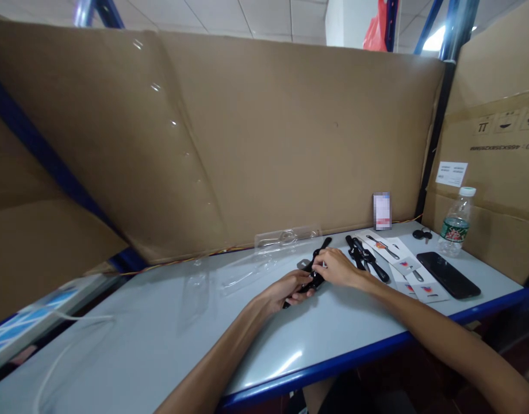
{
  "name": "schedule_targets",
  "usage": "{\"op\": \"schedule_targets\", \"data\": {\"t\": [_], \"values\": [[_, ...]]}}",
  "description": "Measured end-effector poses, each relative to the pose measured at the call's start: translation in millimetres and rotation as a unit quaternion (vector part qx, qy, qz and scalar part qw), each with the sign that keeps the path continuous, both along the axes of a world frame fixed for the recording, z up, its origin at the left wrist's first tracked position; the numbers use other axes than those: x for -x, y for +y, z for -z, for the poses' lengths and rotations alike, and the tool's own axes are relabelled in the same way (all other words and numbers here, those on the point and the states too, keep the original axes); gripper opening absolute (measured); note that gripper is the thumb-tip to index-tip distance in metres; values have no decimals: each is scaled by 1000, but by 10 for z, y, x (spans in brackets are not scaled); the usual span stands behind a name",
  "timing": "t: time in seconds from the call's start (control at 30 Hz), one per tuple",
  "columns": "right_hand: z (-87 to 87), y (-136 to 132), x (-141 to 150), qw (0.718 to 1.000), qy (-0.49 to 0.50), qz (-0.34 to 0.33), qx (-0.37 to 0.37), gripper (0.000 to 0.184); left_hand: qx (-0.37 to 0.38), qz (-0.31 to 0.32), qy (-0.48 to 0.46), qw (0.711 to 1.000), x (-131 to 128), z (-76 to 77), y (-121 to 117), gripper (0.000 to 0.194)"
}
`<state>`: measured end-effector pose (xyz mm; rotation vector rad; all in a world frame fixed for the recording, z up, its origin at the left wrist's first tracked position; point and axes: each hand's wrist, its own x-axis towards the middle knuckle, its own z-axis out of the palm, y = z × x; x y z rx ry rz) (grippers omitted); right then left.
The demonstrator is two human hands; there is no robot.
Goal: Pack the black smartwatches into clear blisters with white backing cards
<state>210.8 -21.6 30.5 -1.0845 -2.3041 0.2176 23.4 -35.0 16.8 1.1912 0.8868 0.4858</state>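
My left hand (288, 290) is closed around a slim black tool (317, 282) just above the tabletop. The fingers of my right hand (337, 268) pinch the same tool from the other side. Most of its middle is covered by my fingers, so its exact kind cannot be made out. A black handle end (326, 243) sticks out beyond my hands; whether it belongs to the held tool is unclear. Right of my hands lie several similar black tools (368, 257) with long handles. Beside them are printed cards (391, 248) picturing a handled tool.
Clear plastic blister shells (286, 240) lie behind and left of my hands. To the right are a dark phone (448, 275), keys (421, 234) and a bottle (454, 230). A lit phone (382, 211) leans on the cardboard wall (290, 144). A white cable (83, 317) crosses the left side.
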Motion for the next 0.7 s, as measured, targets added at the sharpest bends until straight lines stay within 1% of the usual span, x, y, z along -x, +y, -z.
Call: {"op": "schedule_targets", "data": {"t": [0.07,0.13,0.17,0.23,0.4,0.47,0.57,0.7], "values": [[-19,34,-68,999,-7,-42,-16,16,0,-12,8,1000,-2,-14,-2,20],[-36,44,-105,996,-16,-86,-15,19,0,-19,17,1000,-8,-29,-8,19],[-41,39,-106,995,-21,-99,-14,18,0,-19,20,1000,-12,-36,-12,18],[-39,14,-76,995,-28,-96,-15,13,-4,-14,22,1000,-20,-44,-20,16],[20,-47,47,999,-11,-30,-7,15,-3,-7,20,1000,-30,-18,-11,16],[32,-40,55,1000,-10,-17,-8,9,-1,-1,12,1000,-21,2,3,18],[11,2,0,999,5,-26,-21,17,2,4,2,1000,-2,20,17,21],[-43,65,-102,996,26,-82,-10,14,-1,-8,11,1000,8,-1,2,24]]}}
